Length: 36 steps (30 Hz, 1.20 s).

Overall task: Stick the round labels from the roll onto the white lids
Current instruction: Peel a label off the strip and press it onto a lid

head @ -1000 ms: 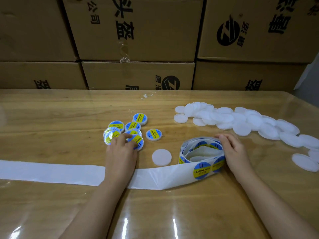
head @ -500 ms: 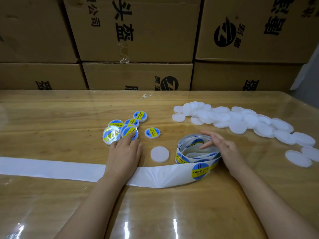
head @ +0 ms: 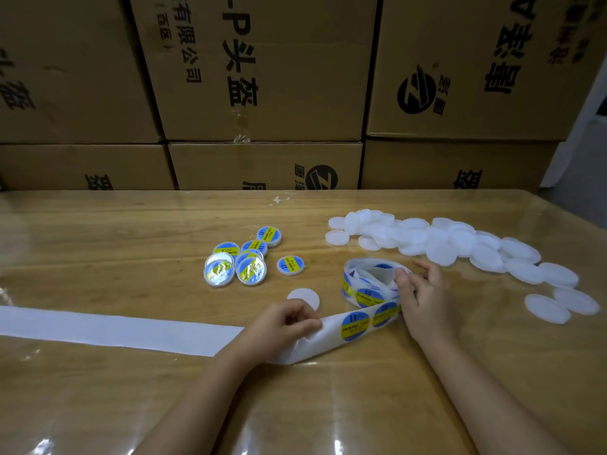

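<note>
We risk creasing the round blue-and-yellow label (head: 355, 326) if the left hand (head: 279, 326), grip pinching the white backing strip (head: 315, 343), pulls while the right hand (head: 423, 297), grip pinching the loose label roll (head: 371, 284), lets it slip

A loose label roll (head: 372, 284) of blue-and-yellow round labels (head: 355, 326) stands on edge; its bare backing strip (head: 115, 326) trails left. One plain white lid (head: 303, 297) lies beside it; unlabelled lids (head: 437, 244) heap right, labelled lids (head: 243, 257) cluster left.
</note>
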{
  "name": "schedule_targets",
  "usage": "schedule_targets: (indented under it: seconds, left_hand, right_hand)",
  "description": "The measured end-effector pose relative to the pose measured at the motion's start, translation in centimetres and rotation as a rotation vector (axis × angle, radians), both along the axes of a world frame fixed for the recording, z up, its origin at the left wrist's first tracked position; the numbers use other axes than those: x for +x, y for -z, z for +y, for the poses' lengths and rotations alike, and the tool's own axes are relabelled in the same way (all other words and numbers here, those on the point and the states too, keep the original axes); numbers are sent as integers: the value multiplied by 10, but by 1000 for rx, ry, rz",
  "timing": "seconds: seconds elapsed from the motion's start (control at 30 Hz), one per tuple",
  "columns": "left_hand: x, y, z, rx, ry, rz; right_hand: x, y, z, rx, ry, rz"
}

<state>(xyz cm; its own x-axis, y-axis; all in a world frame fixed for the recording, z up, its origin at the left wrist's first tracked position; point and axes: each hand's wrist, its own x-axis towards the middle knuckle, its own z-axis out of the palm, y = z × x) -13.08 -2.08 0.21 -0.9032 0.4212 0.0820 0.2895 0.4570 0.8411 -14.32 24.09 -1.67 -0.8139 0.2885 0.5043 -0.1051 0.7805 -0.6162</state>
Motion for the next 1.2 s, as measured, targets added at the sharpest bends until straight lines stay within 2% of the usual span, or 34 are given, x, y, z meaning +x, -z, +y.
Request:
schedule_targets:
  seconds: [0.17, 0.37, 0.47, 0.5, 0.6, 0.7, 0.8, 0.9, 1.1, 1.2]
  left_hand:
    - [-9, -16, -24, -82, 64, -132]
    - [-18, -41, -40, -498, 53, -157]
    - [-20, -54, -30, -706, -19, -13]
    - [-19, -55, -21, -707, -50, 59]
    - [-9, -44, 15, -509, -127, 153]
    - [-3, -20, 36, -495, -283, 260]
    - [-5, -3, 31, -362, -419, 299]
    - [-9, 6, 20, -249, -434, 305]
    - [-21, 16, 13, -191, -543, 316]
    - [-27, 23, 12, -363, -617, 390]
  right_hand:
    - [6, -8, -5, 58, 177, -5]
    - [14, -15, -7, 144, 287, -82]
    - [21, -21, -16, 137, 325, -29]
    - [23, -22, -22, 151, 311, 49]
    - [26, -25, -49, 264, 146, 279]
    - [23, -25, -77, 346, -151, 334]
    - [21, -16, -91, 516, -238, 351]
    - [21, -8, -92, 625, -224, 345]
    - [29, -8, -89, 569, -256, 184]
    - [30, -11, -86, 460, -281, 85]
